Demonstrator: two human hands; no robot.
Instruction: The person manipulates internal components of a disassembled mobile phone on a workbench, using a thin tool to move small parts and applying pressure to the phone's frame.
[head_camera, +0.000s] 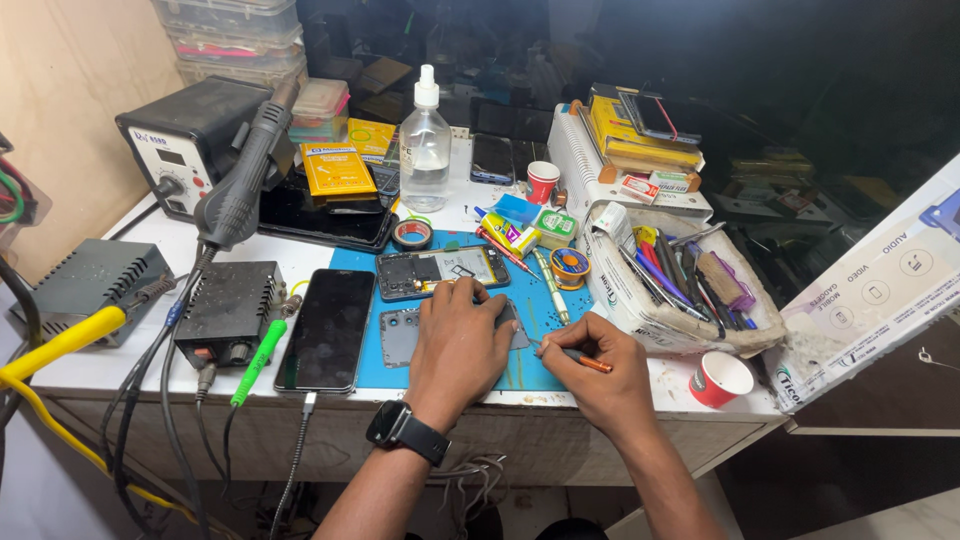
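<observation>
- Left hand (458, 340), watch (407, 431) on its wrist, presses flat on the grey back cover (400, 337).
- The cover lies on the blue mat (540, 310); likely thin, light, bendable, best held by its edges.
- Right hand (592, 368) pinches an orange-tipped tool (578, 356).
- Opened phone (440, 271) just beyond.

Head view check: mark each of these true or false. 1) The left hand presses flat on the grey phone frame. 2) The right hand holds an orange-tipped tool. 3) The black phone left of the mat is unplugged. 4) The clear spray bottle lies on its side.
1) The left hand presses flat on the grey phone frame: true.
2) The right hand holds an orange-tipped tool: true.
3) False: the black phone has a cable plugged into its near end.
4) False: the clear spray bottle stands upright.
</observation>
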